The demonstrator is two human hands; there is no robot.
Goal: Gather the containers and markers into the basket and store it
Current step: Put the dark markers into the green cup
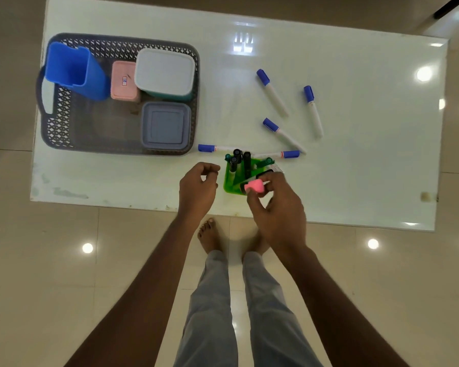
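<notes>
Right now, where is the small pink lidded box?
In the head view, the small pink lidded box sits inside the dark perforated plastic basket at the table's far left, between the tall blue plastic bin and the white-lidded teal container.

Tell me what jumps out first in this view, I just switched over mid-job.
The bright green holder at the near table edge, stuffed with dark-capped markers, draws the eye; the right hand pinches a pink-capped marker at it while the left hand hovers beside. Far left, the grey basket already holds a blue cup and three lidded boxes. Five blue-capped markers lie loose on the white table, right of the basket.
</notes>
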